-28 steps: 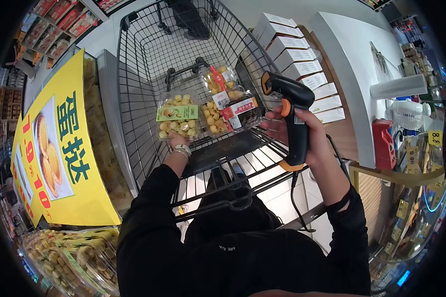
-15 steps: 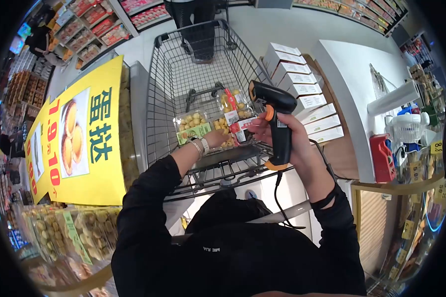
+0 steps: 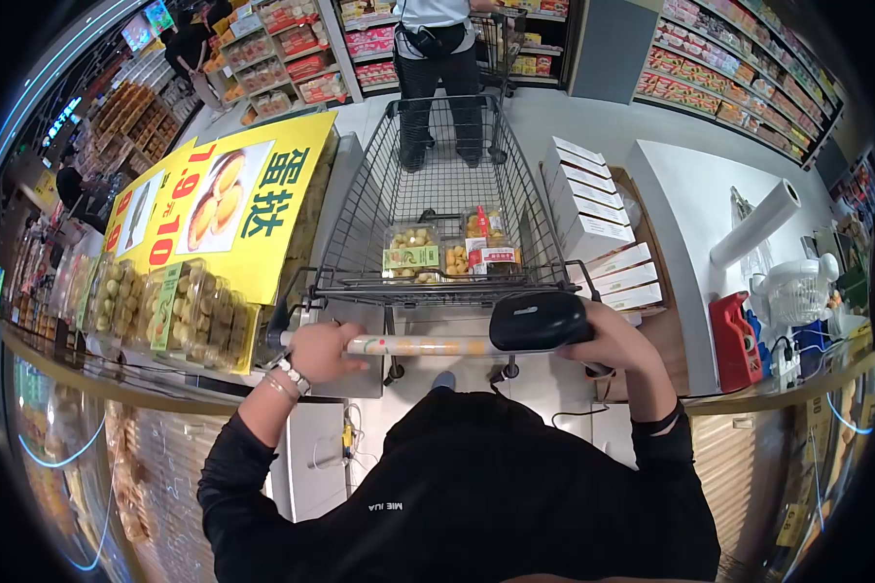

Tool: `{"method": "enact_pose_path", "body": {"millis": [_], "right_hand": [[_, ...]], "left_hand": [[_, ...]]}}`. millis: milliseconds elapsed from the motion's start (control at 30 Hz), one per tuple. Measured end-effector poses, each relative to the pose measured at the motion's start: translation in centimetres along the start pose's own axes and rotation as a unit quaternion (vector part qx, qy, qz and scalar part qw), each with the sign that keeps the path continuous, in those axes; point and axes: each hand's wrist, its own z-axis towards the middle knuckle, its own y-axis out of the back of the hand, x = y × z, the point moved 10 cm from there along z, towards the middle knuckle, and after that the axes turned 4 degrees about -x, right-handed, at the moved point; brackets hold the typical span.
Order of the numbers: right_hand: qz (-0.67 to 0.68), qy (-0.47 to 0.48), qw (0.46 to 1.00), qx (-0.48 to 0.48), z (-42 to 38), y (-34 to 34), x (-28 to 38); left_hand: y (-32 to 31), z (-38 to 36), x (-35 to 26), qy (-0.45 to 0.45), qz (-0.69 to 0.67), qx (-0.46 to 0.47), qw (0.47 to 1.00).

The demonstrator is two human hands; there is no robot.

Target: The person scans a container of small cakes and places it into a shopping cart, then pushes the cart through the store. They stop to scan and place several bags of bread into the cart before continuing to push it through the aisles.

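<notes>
Behind the cart [image 3: 428, 290], your left hand [image 3: 326, 352] closed round the handle [image 3: 428, 346], likely for steadiness, your right hand [image 3: 617, 342] gripped the scanner [image 3: 538, 321], and food packs [image 3: 410, 257] sat inside, handily near you.

The cart [image 3: 439, 187] holding food packs [image 3: 411, 257] stands between sign [image 3: 227, 199] and boxes [image 3: 589, 212].

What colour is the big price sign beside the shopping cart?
The price sign is yellow, with red and black print; the head view shows it best.
</notes>
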Motion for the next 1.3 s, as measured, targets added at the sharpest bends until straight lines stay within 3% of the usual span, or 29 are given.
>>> {"method": "enact_pose_path", "body": {"millis": [133, 200, 233, 400, 467, 500, 567, 900, 1300], "right_hand": [[-0.164, 0.12, 0.979, -0.018, -1.0, -2.0, -2.2], [-0.179, 0.083, 0.98, 0.0, -1.4, -2.6, -1.6], [-0.192, 0.041, 0.98, 0.016, -1.7, -2.8, -1.9], [-0.248, 0.135, 0.959, -0.018, -3.8, -4.1, -2.8], [-0.314, 0.221, 0.922, -0.046, -5.7, -5.4, -0.9], [-0.313, 0.22, 0.922, -0.05, -6.8, -6.1, -0.2], [-0.475, 0.207, 0.853, -0.068, -8.8, -7.8, 1.0], [-0.512, 0.236, 0.815, -0.136, -17.1, -14.0, 2.4], [-0.499, 0.225, 0.827, -0.124, -29.6, -21.8, 4.8]], "left_hand": [[-2.0, 0.4, 1.1, 0.077, 0.098, -0.017, 0.992], [-0.5, -0.3, 0.5, 0.09, 0.098, -0.109, 0.985], [-0.7, -0.6, 0.3, 0.091, 0.097, -0.111, 0.985], [-1.0, -2.5, -1.3, 0.119, 0.096, -0.1, 0.983], [-0.9, -3.7, -2.3, 0.113, 0.091, -0.107, 0.984], [-0.8, -4.4, -2.7, 0.118, 0.093, -0.103, 0.983], [-0.9, -6.1, -3.6, 0.12, 0.097, -0.1, 0.983], [-1.4, -16.1, -7.0, 0.117, 0.072, -0.108, 0.985], [-2.9, -29.7, -11.8, 0.141, 0.07, -0.091, 0.983]]}}
